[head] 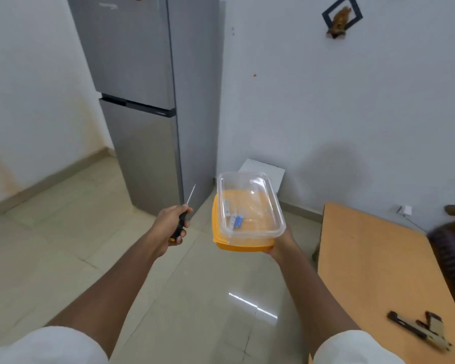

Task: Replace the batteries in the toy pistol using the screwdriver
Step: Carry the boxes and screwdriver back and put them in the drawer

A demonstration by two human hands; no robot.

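Observation:
My left hand (168, 227) grips a screwdriver (182, 218) by its black and yellow handle, with the thin metal shaft pointing up and away. My right hand (280, 248) holds a clear plastic container (250, 206) from below, stacked on its orange lid (237, 245). Inside the container lie small batteries (236, 221), one with a blue label. The toy pistol (420, 328), tan and black, lies on the wooden table (373, 258) at the lower right, away from both hands.
A grey refrigerator (147, 101) stands ahead against the wall. A white box (263, 169) sits on the tiled floor in the corner. A dark chair (452, 256) stands beside the table at the right edge.

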